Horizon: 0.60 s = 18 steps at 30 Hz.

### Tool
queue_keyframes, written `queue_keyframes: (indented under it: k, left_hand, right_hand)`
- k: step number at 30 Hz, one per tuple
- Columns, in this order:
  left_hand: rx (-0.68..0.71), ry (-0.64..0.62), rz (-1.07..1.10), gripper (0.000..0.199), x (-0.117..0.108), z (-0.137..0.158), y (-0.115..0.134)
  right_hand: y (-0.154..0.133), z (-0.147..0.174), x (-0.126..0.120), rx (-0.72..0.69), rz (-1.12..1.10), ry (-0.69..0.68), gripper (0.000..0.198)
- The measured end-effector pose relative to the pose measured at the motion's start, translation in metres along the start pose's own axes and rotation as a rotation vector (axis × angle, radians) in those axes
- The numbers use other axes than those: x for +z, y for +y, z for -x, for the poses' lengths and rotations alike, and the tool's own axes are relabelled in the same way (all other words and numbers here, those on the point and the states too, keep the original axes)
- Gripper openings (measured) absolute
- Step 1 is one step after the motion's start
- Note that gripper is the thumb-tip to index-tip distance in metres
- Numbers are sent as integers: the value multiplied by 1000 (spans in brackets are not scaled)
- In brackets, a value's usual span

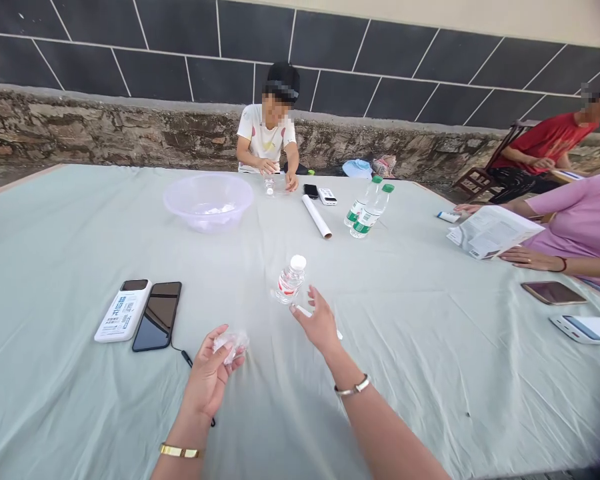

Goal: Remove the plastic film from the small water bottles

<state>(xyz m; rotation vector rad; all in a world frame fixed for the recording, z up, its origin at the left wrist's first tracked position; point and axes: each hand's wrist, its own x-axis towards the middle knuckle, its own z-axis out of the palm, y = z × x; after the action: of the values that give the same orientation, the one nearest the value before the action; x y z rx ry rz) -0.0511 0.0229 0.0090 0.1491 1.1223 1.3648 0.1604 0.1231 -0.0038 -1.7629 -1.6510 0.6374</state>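
Observation:
Crumpled clear plastic film point(234, 345) is gripped between the thumb and fingers of my left hand point(211, 373). My right hand point(319, 320) reaches forward with thumb and fingers apart, just to the right of a small clear bottle point(290, 281). That bottle stands upright, with a white cap and a red-and-white label. A gap seems to show between my right fingers and the bottle, though touching is hard to rule out. Partly hidden behind my right hand lies a thin white item point(339, 335) whose kind I cannot make out.
Left of my hands lie a phone point(157, 317) and a white power bank point(123, 312). A translucent purple basin point(180, 200), a white roll point(317, 217) and two green-capped bottles point(370, 212) stand farther back. A person point(267, 143) opposite handles a bottle; another holds papers point(495, 232) at right.

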Motion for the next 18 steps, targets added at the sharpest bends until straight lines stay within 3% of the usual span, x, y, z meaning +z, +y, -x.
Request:
queue_keyframes:
  k: [2, 3, 6, 10, 18]
  left_hand:
    - [-27, -33, -19, 60, -1, -2, -2]
    - [-36, -54, -32, 59, 0, -3, -4]
    - [-39, -100, -87, 55, -1, -6, -8]
    - [-54, -121, -184, 52, -7, -10, -10]
    - [-73, -109, -282, 48, -8, -15, -9]
  right_hand:
    - [9, -25, 3, 71, 90, -29, 77]
    - [10, -33, 7, 75, 112, -55, 76]
    - [5, -49, 21, 74, 77, -99, 51]
    - [-4, -79, 38, 98, 16, -13, 37]
    - [-17, -201, 65, 223, 39, 128, 44]
